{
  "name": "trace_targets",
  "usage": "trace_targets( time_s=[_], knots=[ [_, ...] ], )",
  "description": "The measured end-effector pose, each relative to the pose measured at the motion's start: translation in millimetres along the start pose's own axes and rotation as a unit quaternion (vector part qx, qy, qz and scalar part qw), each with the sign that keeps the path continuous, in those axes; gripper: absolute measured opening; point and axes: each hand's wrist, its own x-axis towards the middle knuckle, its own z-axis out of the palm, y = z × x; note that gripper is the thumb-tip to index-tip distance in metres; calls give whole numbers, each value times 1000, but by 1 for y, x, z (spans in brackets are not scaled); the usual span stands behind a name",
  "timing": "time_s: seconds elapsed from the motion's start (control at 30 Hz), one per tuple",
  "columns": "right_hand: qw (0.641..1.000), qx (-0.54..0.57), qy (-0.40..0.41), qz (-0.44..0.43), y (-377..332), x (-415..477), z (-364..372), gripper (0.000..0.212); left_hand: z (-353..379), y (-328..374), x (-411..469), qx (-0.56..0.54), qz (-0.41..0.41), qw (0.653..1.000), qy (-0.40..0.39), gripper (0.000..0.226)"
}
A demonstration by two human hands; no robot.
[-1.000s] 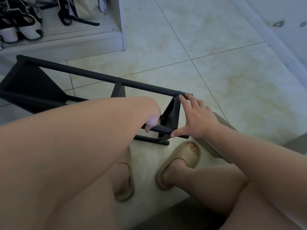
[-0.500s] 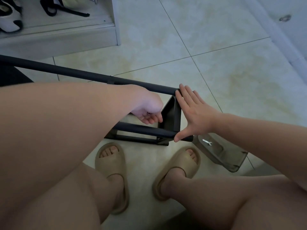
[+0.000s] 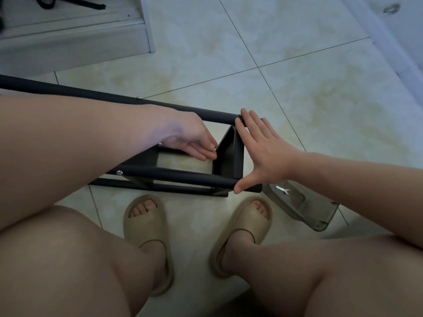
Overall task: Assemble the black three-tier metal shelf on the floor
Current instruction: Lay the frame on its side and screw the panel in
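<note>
The black metal shelf frame [image 3: 180,176] lies on its side on the tiled floor, with long tubes running left to right and a black shelf panel [image 3: 229,154] at its right end. My right hand [image 3: 261,147] is spread flat against that end, fingers on the upper tube's tip and thumb on the lower tube's tip. My left hand [image 3: 194,143] reaches inside the frame and pinches a small shiny metal fastener [image 3: 214,149] at the inner face of the panel. My left forearm hides much of the frame's left part.
A clear plastic tray [image 3: 304,207] with a small silver wrench [image 3: 282,189] lies on the floor right of the frame. My feet in beige slippers [image 3: 146,227] are just below the frame. A white cabinet base [image 3: 75,42] stands at the back left.
The view has tilted down, bringing the tray and wrench into sight. My left hand came off the lower tube and moved up inside the frame to the panel. My right hand stays pressed on the tube ends.
</note>
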Motion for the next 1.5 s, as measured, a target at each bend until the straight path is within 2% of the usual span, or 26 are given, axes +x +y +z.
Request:
trace_targets(
  time_s=[0.67, 0.87, 1.03, 1.23, 1.4, 1.5],
  knots=[
    [1000, 5, 12, -9, 3, 1, 1, 159, 21, -12, 23, 120, 21, 992, -28, 4],
    [1000, 6, 19, -13, 6, 3, 3, 158, 37, -19, 38, 131, 46, 989, -51, 9],
    [1000, 0, 18, -12, 7, 3, 3, 158, 42, -18, 50, 137, 49, 985, -98, 13],
    [1000, -13, 11, -3, 1, -1, 0, 155, 43, -20, 57, 160, 11, 974, -158, 13],
    [1000, -3, -9, 18, -11, -20, 7, 154, 48, -16, 59, 177, -44, 954, -239, 12],
    [999, 3, -7, 32, -16, -26, 13, 154, 52, -19, 60, 176, -48, 945, -270, 14]
  ],
)
